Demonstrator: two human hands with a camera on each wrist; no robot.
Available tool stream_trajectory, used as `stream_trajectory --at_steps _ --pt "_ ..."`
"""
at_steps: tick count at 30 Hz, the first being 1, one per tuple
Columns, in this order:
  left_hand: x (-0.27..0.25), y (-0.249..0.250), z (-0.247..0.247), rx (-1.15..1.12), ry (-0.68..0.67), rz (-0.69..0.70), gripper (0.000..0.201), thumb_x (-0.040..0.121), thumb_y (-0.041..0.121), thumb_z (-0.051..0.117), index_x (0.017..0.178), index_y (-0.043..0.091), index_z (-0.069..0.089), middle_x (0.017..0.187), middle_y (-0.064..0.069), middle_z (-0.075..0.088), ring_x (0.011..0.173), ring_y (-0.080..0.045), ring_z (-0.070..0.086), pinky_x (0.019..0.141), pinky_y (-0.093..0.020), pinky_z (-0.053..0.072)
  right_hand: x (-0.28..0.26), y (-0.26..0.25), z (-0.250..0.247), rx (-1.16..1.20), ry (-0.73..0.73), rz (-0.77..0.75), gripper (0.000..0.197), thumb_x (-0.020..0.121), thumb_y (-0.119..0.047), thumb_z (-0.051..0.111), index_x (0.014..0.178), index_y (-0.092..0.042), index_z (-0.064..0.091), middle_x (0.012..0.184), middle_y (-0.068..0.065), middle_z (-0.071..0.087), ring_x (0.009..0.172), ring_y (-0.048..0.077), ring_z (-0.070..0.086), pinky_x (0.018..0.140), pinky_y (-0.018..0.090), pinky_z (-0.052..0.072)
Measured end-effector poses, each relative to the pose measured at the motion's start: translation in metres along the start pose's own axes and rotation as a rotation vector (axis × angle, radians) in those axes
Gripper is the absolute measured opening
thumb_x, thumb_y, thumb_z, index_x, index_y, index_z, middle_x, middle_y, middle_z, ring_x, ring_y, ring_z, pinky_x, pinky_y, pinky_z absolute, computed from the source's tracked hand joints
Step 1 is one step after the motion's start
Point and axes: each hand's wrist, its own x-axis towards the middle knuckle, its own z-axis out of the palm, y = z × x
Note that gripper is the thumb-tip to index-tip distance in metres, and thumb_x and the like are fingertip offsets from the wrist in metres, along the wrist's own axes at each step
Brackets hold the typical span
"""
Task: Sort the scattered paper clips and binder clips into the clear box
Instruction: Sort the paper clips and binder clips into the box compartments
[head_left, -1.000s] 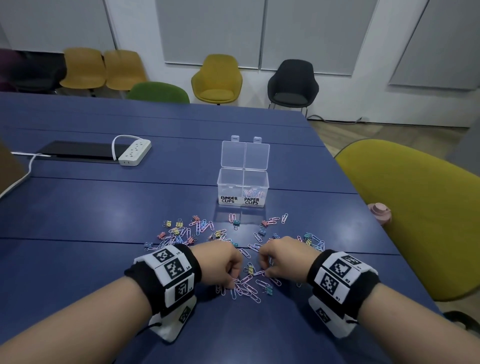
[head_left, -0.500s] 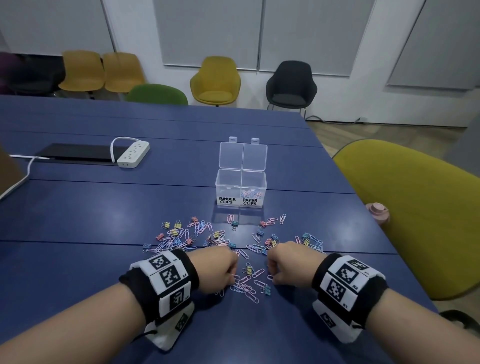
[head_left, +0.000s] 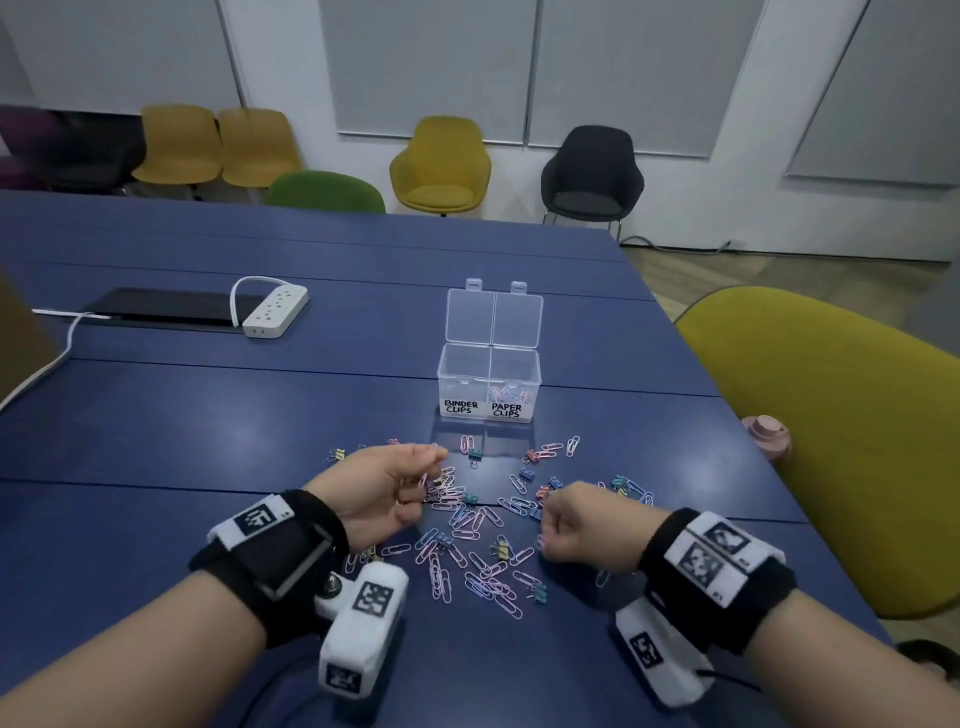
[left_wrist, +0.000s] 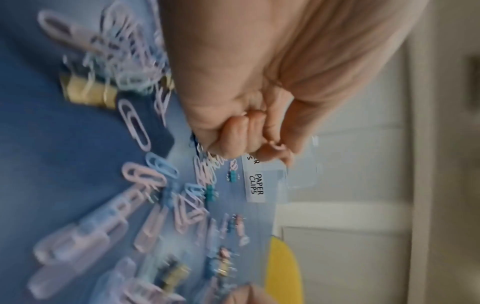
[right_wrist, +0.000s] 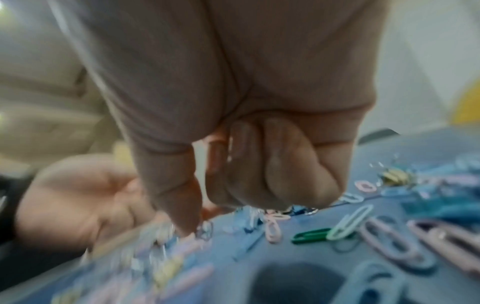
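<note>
The clear box (head_left: 489, 364) stands open mid-table, labelled BINDER CLIPS on the left and PAPER CLIPS on the right; a few paper clips lie in the right compartment. Pastel paper clips (head_left: 470, 522) and small binder clips (head_left: 501, 546) are scattered in front of it. My left hand (head_left: 423, 480) is raised over the pile's left side, turned thumb-up, and its curled fingers pinch pink paper clips (left_wrist: 276, 146). My right hand (head_left: 545, 535) hovers low at the pile's right edge as a closed fist, a pink clip peeking out by the thumb (right_wrist: 187, 205).
A white power strip (head_left: 275, 312) and a flat black device (head_left: 166, 309) lie at the far left, with a white cable (head_left: 52, 358) trailing off. A pink bottle top (head_left: 766, 434) and an olive chair (head_left: 841, 441) sit beyond the table's right edge.
My left hand has lifted off the pile, rolled thumb-up and moved forward towards the box with clips in it. The right hand has drawn slightly right and stays fisted.
</note>
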Motion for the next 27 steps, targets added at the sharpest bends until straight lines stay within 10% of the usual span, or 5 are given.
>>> stream_trajectory --at_steps 7,13,20,24,27 --pt "0.022 0.023 0.01 -0.128 -0.023 -0.213 0.013 0.079 0.012 0.04 0.067 0.012 0.044 0.058 0.0 0.037 0.047 -0.011 0.029 0.036 -0.017 0.023 0.008 0.026 -0.006 1.475 -0.015 0.028 0.024 0.089 0.001 0.054 0.068 -0.011 0.052 0.065 0.005 0.051 0.046 0.009 0.037 0.04 0.017 0.026" --pt "0.058 0.07 0.058 0.433 -0.017 -0.189 0.026 0.092 0.013 0.036 0.069 0.011 0.048 0.061 -0.001 0.045 0.043 -0.009 0.034 0.033 -0.015 0.026 0.03 0.031 -0.028 1.436 -0.068 0.072 0.016 0.089 0.007 0.047 0.084 -0.004 0.056 0.06 0.004 0.051 0.044 0.008 0.039 0.035 0.015 0.026" --pt "0.108 0.108 0.093 0.117 0.12 0.13 0.041 0.1 0.041 0.037 0.069 0.015 0.044 0.072 -0.003 0.044 0.066 -0.016 0.046 0.066 -0.026 0.037 0.069 0.018 -0.081 1.561 0.222 0.071 0.025 0.094 -0.001 0.039 0.072 -0.008 0.048 0.062 0.005 0.04 0.041 0.009 0.038 0.033 0.016 0.027" --pt "0.119 0.103 0.085 0.129 0.134 0.133 0.05 0.097 0.052 0.034 0.104 0.005 0.051 0.092 -0.006 0.048 0.069 -0.012 0.041 0.072 -0.024 0.036 0.104 0.001 -0.109 1.364 0.498 0.058 0.031 0.093 0.01 0.028 0.074 -0.01 0.043 0.062 0.005 0.032 0.04 0.009 0.035 0.035 0.014 0.028" --pt "0.114 0.102 0.074 0.125 0.164 0.162 0.05 0.098 0.05 0.032 0.103 0.005 0.054 0.089 -0.004 0.049 0.078 -0.012 0.044 0.08 -0.026 0.039 0.124 -0.012 -0.122 1.063 0.646 0.054 0.032 0.09 0.008 0.03 0.07 -0.012 0.044 0.063 0.006 0.04 0.053 0.017 0.042 0.047 0.024 0.039"
